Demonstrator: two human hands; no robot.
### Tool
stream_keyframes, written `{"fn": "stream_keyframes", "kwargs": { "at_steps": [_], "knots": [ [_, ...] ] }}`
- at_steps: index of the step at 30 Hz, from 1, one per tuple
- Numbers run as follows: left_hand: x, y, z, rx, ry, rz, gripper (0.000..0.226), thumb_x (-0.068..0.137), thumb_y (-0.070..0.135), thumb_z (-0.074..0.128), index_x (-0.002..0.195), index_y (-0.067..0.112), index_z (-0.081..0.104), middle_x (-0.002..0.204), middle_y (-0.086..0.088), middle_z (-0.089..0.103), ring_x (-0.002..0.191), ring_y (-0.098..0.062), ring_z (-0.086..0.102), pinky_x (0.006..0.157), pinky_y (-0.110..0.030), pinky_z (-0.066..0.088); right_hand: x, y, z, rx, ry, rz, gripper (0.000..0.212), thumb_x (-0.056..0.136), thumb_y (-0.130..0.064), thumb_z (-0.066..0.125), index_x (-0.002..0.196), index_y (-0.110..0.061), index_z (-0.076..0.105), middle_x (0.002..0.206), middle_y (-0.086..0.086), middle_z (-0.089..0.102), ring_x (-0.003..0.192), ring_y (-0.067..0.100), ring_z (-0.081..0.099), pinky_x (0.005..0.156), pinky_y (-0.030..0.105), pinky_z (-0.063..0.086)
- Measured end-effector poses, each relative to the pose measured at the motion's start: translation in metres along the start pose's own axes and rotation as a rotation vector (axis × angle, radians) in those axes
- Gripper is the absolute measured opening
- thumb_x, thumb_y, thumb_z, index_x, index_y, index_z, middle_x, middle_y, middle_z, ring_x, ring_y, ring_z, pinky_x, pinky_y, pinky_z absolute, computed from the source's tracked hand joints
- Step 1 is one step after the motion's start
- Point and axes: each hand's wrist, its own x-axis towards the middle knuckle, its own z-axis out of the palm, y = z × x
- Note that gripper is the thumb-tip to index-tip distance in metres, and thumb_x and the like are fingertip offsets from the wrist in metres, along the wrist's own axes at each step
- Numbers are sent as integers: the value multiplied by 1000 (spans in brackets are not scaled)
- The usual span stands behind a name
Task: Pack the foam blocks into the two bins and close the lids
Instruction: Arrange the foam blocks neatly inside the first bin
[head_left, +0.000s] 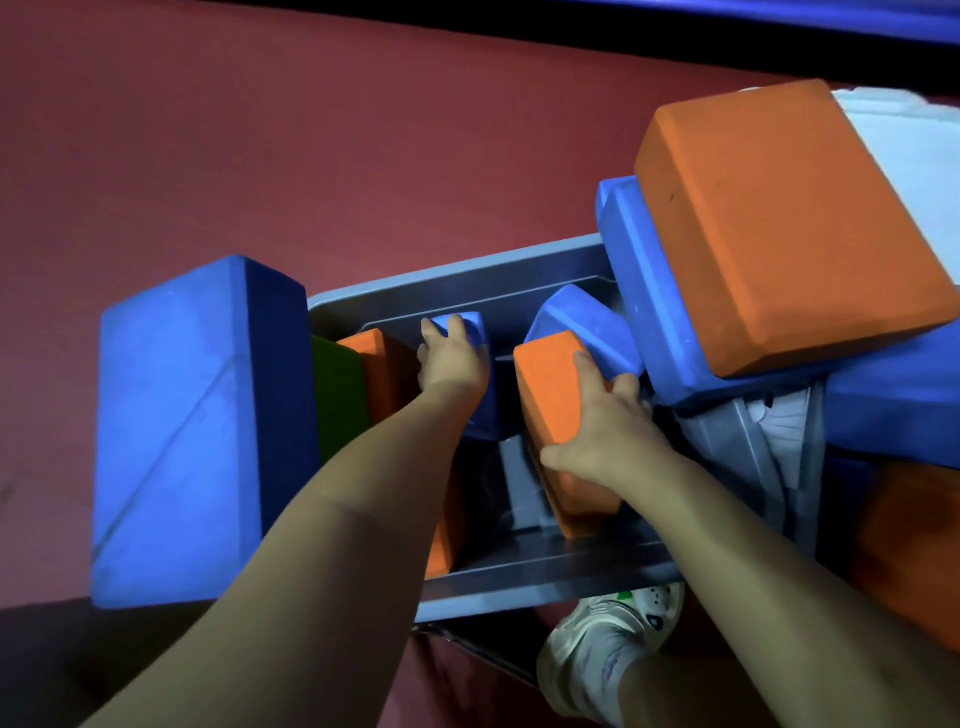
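Below, grey bin (467, 275) on red floor (260, 156), left hand (453, 358) clamped on upright blue foam block (480, 384) inside, right hand (605, 421) gripping orange foam block (556, 384) tilted within, big blue block (192, 431) just beside bin.

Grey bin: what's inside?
In the bin: green block, orange blocks, blue blocks. Both hands grip blocks. Arms cover the bottom.

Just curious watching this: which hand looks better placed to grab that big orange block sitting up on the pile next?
The right hand, probably. The big orange block lies on the right, nearer that hand than the left hand, which grips a blue block deep in the bin. It must first release its orange block.
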Motion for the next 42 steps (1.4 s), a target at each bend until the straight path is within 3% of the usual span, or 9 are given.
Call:
{"fn": "stream_keyframes", "kwargs": {
  "at_steps": [3, 7, 16, 21, 24, 28, 35, 38, 42],
  "knots": [
    [-5, -4, -4, -42, -52, -55, 66, 82, 54, 61, 134, 26, 32, 156, -12, 3, 125, -44, 39, 97, -46, 42, -4, -1, 3, -27, -6, 32, 113, 70, -36, 74, 147, -38, -8, 134, 8, 17, 127, 33, 29, 104, 46, 37],
    [-12, -4, -14, -14, 24, -59, 53, 85, 38, 64, 125, 16, 37, 137, -13, 26, 115, -42, 45, 88, -42, 42, -15, -2, 11, -106, -26, 82, 116, 70, -30, 74, 145, -39, -14, 133, 7, 14, 126, 31, 29, 101, 46, 36],
    [-12, -13, -13, 170, 59, -88, 43, 92, 17, 51, 132, 11, 37, 149, -17, 20, 133, -38, 27, 104, -45, 32, -32, 10, 10, -389, -78, 37, 118, 78, -12, 67, 142, -40, -28, 141, 8, 15, 129, 29, 24, 109, 54, 23],
    [-4, 20, -15, 352, 132, 405, 56, 90, 19, 55, 141, 9, 33, 155, -12, 20, 142, -29, 20, 111, -44, 25, -27, 29, 11, -403, -57, 80, 113, 81, -9, 64, 144, -38, -25, 145, 8, 12, 132, 30, 23, 112, 53, 21],
    [-2, 57, -13, 453, -16, 689, 58, 89, 19, 55, 142, 10, 34, 155, -8, 23, 144, -24, 20, 113, -42, 23, -21, 34, 11, -386, -43, 77, 108, 83, -11, 62, 146, -37, -22, 146, 8, 13, 134, 31, 23, 113, 55, 18],
    [1, 92, 3, 742, -268, 793, 82, 88, 24, 62, 152, 20, 12, 161, 3, 4, 148, -19, 3, 118, -46, 16, -16, 37, 11, -399, -44, 61, 102, 87, -15, 59, 146, -35, -21, 146, 8, 14, 134, 32, 23, 114, 54, 17],
    [-8, 91, 25, 903, -130, 716, 81, 76, 31, 73, 139, 13, 25, 135, -10, 32, 125, -29, 33, 99, -40, 35, -13, 40, 6, -426, -100, 48, 111, 82, -20, 67, 146, -37, -22, 146, 8, 14, 135, 32, 23, 115, 51, 18],
    [-14, 79, 21, 1035, -144, 649, 91, 78, 32, 72, 148, 19, 15, 137, -11, 27, 127, -29, 29, 98, -44, 35, -14, 39, 6, -429, -109, 46, 112, 81, -19, 67, 146, -36, -22, 148, 9, 12, 136, 32, 22, 114, 52, 18],
    [-24, 60, 10, 1025, -104, 584, 81, 75, 34, 76, 140, 26, 29, 136, -10, 23, 124, -29, 29, 90, -43, 38, -22, 40, 8, -442, -71, 33, 111, 82, -16, 66, 146, -37, -22, 146, 6, 15, 135, 31, 22, 114, 51, 18]
  ]
}}
